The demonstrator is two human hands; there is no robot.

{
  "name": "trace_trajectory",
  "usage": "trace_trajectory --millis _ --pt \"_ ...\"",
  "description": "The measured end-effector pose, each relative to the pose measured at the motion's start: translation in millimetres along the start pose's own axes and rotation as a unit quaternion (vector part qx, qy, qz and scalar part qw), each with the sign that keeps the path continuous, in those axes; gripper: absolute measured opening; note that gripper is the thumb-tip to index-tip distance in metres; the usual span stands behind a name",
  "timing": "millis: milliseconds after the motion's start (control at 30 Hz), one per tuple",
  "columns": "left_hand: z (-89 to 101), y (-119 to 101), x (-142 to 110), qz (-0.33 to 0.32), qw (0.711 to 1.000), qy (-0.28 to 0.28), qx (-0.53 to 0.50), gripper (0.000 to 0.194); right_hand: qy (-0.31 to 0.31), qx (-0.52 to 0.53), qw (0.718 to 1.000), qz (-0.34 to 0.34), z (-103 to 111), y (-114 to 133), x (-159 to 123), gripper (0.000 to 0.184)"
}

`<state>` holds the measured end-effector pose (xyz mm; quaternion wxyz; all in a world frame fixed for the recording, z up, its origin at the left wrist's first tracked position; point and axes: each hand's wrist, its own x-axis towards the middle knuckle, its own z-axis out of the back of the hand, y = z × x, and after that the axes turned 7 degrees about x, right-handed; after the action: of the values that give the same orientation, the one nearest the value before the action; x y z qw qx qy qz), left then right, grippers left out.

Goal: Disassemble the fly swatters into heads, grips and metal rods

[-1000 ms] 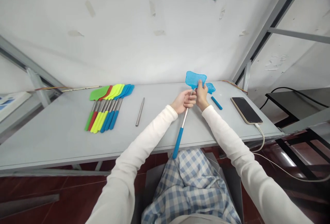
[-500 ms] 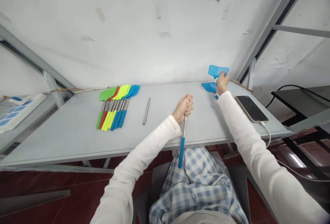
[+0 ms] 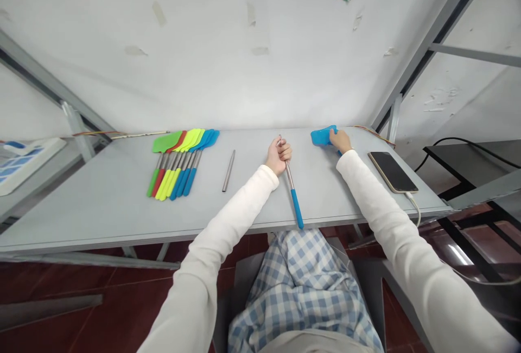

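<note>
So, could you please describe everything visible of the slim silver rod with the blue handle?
The slim silver rod with the blue handle looks metallic along its shaft; the handle is smooth and round-ended. The left hand closes around the upper shaft, a bare tip showing beyond the fist. It slants, its handle end near the front edge of the grey tabletop. Contact with the tabletop is unclear.

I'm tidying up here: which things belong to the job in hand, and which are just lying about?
Likely part of the job: blue-handled rod, in the left hand; blue swatter head, at the right hand; loose metal tube; row of swatters.
Likely just lying about: phone; white cable plugged into it.
</note>
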<state>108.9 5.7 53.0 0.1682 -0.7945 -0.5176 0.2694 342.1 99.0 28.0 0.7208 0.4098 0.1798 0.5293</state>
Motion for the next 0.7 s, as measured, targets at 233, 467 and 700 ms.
trace_trajectory --millis 233,467,700 --pt "15.4 1.4 13.2 -0.028 0.999 -0.030 -0.015 0.034 -0.049 -0.150 0.979 0.126 -11.1 25.5 -49.8 0.031" --pt "22.3 -12.5 19.5 -0.131 0.988 -0.072 -0.047 0.028 0.228 0.021 0.935 0.270 -35.0 60.8 -116.1 0.036" --pt "24.8 -17.2 23.5 -0.169 0.980 -0.094 0.048 0.011 0.388 0.154 0.883 0.215 -36.0 66.7 -119.6 0.036"
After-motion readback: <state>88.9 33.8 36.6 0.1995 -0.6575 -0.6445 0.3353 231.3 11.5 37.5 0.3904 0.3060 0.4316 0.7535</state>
